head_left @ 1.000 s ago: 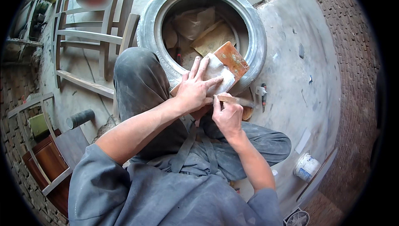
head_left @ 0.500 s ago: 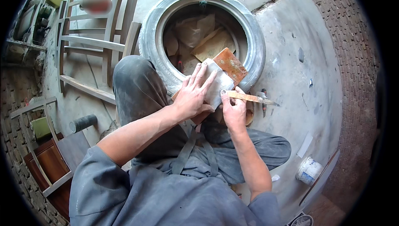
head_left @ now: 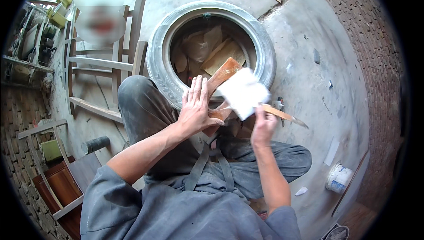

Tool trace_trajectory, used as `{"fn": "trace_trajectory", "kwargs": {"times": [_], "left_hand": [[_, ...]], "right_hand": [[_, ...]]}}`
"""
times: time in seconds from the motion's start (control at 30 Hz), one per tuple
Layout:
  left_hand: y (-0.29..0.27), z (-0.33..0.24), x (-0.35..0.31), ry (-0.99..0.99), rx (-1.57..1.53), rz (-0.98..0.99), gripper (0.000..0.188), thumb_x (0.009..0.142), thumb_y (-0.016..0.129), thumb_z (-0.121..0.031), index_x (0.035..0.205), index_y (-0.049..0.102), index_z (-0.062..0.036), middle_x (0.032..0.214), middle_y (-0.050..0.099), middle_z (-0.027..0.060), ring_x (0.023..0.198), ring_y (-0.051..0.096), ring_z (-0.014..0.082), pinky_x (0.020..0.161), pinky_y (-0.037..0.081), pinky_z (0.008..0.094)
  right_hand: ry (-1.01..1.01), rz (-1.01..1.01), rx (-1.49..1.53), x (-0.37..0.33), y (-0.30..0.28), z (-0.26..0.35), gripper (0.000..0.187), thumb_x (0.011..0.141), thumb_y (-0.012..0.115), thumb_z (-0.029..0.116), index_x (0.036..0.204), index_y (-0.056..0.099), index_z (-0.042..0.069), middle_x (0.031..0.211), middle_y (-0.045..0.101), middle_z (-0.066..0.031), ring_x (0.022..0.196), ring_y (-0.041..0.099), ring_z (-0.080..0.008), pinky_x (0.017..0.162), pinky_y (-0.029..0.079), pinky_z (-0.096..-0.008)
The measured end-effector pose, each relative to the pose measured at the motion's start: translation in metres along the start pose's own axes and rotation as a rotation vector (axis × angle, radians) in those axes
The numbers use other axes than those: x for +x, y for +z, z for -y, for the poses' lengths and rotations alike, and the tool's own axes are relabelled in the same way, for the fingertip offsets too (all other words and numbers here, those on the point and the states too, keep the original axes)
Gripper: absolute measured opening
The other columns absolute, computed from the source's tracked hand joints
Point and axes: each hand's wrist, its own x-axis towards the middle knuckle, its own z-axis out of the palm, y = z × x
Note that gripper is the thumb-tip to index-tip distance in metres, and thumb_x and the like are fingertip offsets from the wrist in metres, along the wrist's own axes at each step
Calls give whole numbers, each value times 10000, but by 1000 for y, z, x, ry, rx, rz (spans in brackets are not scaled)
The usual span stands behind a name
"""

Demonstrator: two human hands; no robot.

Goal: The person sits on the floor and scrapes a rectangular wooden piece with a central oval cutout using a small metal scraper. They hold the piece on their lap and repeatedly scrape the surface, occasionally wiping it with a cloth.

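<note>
A reddish-brown wooden piece (head_left: 225, 73) with a curved edge leans over the near rim of a tyre (head_left: 158, 41) in front of my lap. Flat against its left side lies my left hand (head_left: 194, 107), fingers stretched out and thumb apart. My right hand (head_left: 263, 127) is closed, pinching a white square sheet (head_left: 245, 93) by its near corner. The sheet is smeared by motion and lifted off the wood. Also in those fingers is a flat wooden-handled tool (head_left: 280, 114) with a grey tip pointing right; its exact kind is unclear.
Crumpled paper and a brown sheet (head_left: 225, 56) lie inside the tyre. Wooden chair frames (head_left: 104, 62) stand at the left, beside a dark cylinder (head_left: 95, 144). A small tool (head_left: 281, 103) rests right of the tyre. Further right stands a white tub (head_left: 339, 178).
The white sheet has come off the wooden piece and moved right with my right hand. My left hand has shifted left, off the sheet and onto the wood.
</note>
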Motion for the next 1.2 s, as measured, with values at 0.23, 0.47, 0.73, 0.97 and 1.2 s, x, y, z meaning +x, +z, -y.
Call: {"fn": "trace_trajectory", "kwargs": {"times": [0.23,0.47,0.73,0.97,1.2], "left_hand": [[-6,-2,2,-99,-139,69,1224,841,866,-527,1659,202,97,1655,358,307,1535,391,446,1228,349,526],[-7,11,25,-303,-285,71,660,928,793,-373,1392,579,46,1277,695,263,1221,676,415,1059,525,463],[-7,14,30,-488,-546,230,582,863,797,-352,1249,659,61,1063,775,200,973,766,254,869,593,369],[-15,-16,-42,-551,-561,72,579,914,789,-274,1345,631,79,1143,766,187,1054,746,221,963,586,364],[-20,-37,-92,-696,-778,6,707,947,733,-228,1537,465,55,1309,678,180,1159,687,217,1031,552,354]], "right_hand": [[261,-755,-80,73,-132,-63,349,986,739,294,1061,764,-46,1041,740,-76,953,689,-168,850,552,-336],[441,-584,-269,51,-118,-96,494,982,713,391,1169,760,-64,1112,793,-187,878,779,-236,772,607,-390],[172,-113,-179,-45,45,-58,489,1146,538,368,1484,627,26,1312,741,-197,1225,698,-330,1031,550,-420],[349,7,-39,-74,52,-45,594,1174,438,457,1519,585,-4,1490,644,-180,1375,600,-294,1146,454,-387],[366,85,417,-98,39,-60,715,1186,331,513,1687,298,3,1590,538,-245,1452,544,-311,1234,405,-395]]}}
